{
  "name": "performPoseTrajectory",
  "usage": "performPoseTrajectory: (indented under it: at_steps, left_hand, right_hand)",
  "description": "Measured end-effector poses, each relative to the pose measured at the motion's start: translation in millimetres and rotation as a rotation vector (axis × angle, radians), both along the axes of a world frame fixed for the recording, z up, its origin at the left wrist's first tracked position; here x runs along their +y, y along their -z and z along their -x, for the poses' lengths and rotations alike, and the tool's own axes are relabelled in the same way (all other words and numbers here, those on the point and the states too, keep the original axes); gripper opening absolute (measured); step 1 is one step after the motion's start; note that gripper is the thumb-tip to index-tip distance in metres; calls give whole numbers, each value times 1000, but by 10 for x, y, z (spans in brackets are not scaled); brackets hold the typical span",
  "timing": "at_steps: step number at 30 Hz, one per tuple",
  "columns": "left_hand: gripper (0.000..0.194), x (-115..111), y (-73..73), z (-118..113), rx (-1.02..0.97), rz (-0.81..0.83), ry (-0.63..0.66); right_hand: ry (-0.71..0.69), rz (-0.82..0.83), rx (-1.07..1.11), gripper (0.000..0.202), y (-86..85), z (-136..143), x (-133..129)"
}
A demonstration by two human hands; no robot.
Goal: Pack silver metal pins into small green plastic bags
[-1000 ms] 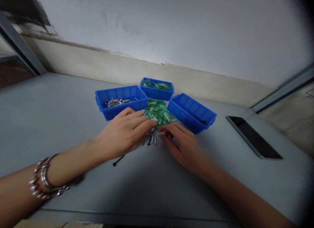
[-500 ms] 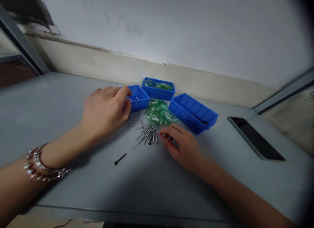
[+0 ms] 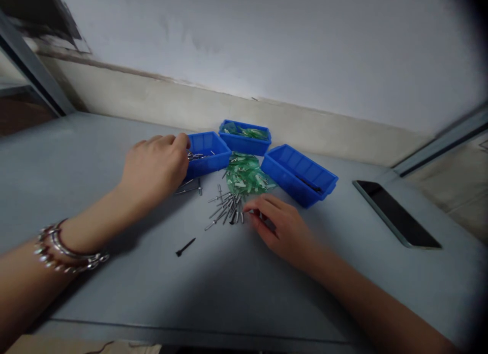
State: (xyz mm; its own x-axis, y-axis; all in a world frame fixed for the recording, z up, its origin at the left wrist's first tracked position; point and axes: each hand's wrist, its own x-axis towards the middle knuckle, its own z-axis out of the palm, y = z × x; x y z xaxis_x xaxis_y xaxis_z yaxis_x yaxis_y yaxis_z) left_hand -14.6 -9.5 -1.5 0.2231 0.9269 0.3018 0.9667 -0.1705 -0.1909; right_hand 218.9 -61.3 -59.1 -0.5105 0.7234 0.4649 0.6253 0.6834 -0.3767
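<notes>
My left hand [image 3: 156, 166], its fingers curled closed, is at the near left end of the left blue bin [image 3: 209, 164], which has silver pins inside. Whatever those fingers may hold is hidden. Loose silver pins [image 3: 186, 187] lie on the table below that hand. At the right edge of a heap of silver blind rivets [image 3: 229, 206], my right hand [image 3: 280, 229] has its thumb and forefinger brought together. I cannot make out what is between them. A black screw [image 3: 185, 247] lies apart, nearer the front.
Green plastic pieces [image 3: 247, 176] are piled behind the rivets. More fill the back blue bin [image 3: 245, 144]. A right-hand blue bin [image 3: 299, 178] contains dark items. A phone [image 3: 396, 214] lies flat on the grey table [image 3: 229, 293], which meets a wall behind.
My left hand has moved left, from over the left bin's opening to its end, uncovering more silver pins inside. My right hand has barely moved beside the rivet heap.
</notes>
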Motion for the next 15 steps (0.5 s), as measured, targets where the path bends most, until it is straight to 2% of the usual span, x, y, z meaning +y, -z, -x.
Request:
performPoseTrajectory:
  at_steps: [6,11,15]
  left_hand:
    - [42,38,31,30,34,1,-29]
    - [46,-24,-21,33,85,25,26]
    - [43,-5,9,36,98,-24,49]
  right_hand:
    - [-11,-5,8,19,6,2,16]
    - [-9,17,-14,18,2,1,17]
    - [-15,27,-14,19,6,2,18]
